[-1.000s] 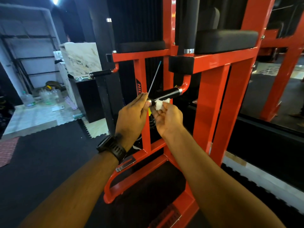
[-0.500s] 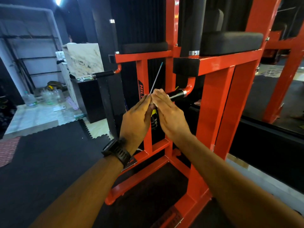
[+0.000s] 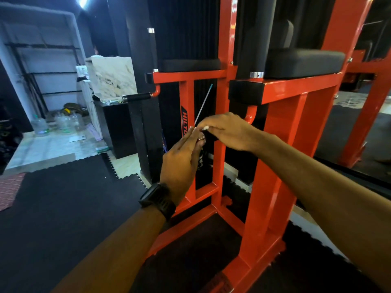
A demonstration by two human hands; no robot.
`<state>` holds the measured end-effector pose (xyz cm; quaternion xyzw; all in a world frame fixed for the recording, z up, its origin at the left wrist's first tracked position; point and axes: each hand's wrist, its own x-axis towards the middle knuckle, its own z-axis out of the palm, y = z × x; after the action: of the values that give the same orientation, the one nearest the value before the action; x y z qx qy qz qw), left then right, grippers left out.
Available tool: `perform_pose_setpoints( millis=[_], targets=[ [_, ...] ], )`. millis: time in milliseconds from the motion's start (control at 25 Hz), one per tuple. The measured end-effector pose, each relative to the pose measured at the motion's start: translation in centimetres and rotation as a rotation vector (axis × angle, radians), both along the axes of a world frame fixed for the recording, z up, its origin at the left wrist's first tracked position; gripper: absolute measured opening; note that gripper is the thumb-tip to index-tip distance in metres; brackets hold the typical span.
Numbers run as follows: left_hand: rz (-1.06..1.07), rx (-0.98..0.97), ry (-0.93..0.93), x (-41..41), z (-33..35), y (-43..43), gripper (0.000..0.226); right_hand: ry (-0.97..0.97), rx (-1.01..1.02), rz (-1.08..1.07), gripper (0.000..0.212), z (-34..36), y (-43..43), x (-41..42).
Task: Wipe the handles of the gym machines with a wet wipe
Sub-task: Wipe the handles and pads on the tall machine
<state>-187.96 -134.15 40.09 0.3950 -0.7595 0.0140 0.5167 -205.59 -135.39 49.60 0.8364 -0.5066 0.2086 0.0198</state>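
The red gym machine has a black handle sticking out to the left from a red curved tube. My right hand lies over this handle and hides most of it. A bit of the white wet wipe shows under its fingers. My left hand, with a black watch on the wrist, has straight fingers pointing up against the handle's chrome end cap. A second black handle sticks out farther left, untouched.
Black arm pads sit on top of the red frame. A thin white rod slants behind my hands. A marble-topped black counter stands at the left, with clear bottles on a pale floor. Black mats cover the floor.
My right hand has slid along the handle toward the curved tube and now covers the grip with the wipe. My left hand stays at the handle's end. The view has moved closer.
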Motion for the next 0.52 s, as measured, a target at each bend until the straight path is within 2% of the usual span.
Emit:
perform_pose_setpoints(
  millis=[80,280,400,520],
  targets=[
    [0.0,-0.004,-0.001,0.0,0.1,0.0,0.041,-0.002,0.051,0.023,0.029,0.8,-0.5,0.5],
    [0.017,-0.045,-0.004,0.0,0.0,-0.4,0.038,-0.009,0.014,0.062,0.028,-0.2,-1.1,0.7],
    [-0.002,-0.025,0.011,0.1,0.1,-0.4,0.039,0.011,-0.078,-0.015,0.033,-0.9,-0.9,0.0],
    [-0.009,-0.038,0.02,0.2,0.2,-0.2,0.039,0.045,-0.241,-0.003,0.043,-2.7,0.2,-0.3]
  ],
)
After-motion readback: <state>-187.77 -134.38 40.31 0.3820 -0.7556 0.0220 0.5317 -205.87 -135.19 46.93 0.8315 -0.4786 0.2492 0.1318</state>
